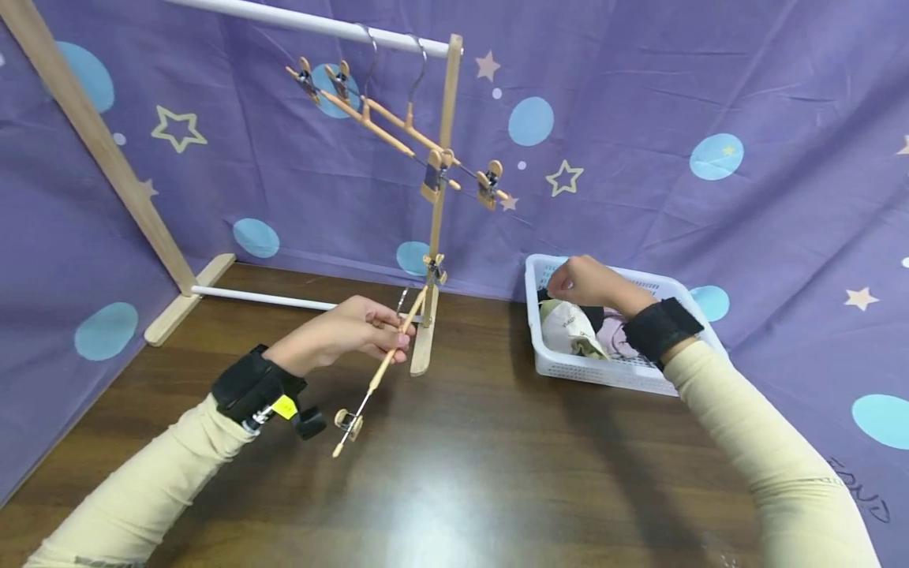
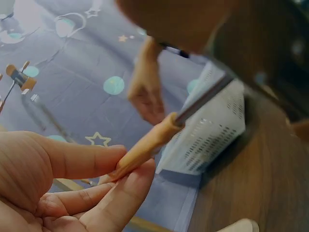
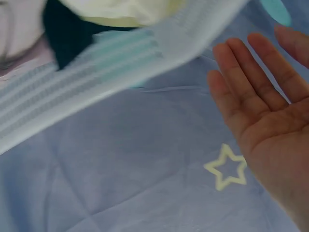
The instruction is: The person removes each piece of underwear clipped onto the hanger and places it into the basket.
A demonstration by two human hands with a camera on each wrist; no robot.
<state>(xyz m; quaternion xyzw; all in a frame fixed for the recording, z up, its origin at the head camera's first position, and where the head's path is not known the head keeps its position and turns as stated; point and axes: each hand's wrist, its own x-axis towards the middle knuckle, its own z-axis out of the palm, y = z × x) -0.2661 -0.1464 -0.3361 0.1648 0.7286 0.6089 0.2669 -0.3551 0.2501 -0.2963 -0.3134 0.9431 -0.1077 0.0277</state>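
My left hand (image 1: 348, 331) pinches a wooden clip hanger (image 1: 379, 375) by the middle of its bar, between thumb and fingers. The hanger slants over the table, a clip near each end; up close, its wooden bar (image 2: 145, 147) shows in the left wrist view. At the right, my right hand (image 1: 592, 282) hovers above the far left part of a white plastic basket (image 1: 611, 379). In the right wrist view its fingers (image 3: 241, 72) are extended and hold nothing. Inside the basket lie a folded cream cloth (image 1: 564, 327), a pink cloth (image 1: 616, 335) and something black.
A rack with a white top rail (image 1: 284, 16) and wooden posts (image 1: 446, 102) stands at the left and back. Two more clip hangers (image 1: 387, 126) hang from its rail near the right post. A purple patterned curtain (image 1: 611, 63) closes off the back of the brown table (image 1: 483, 442).
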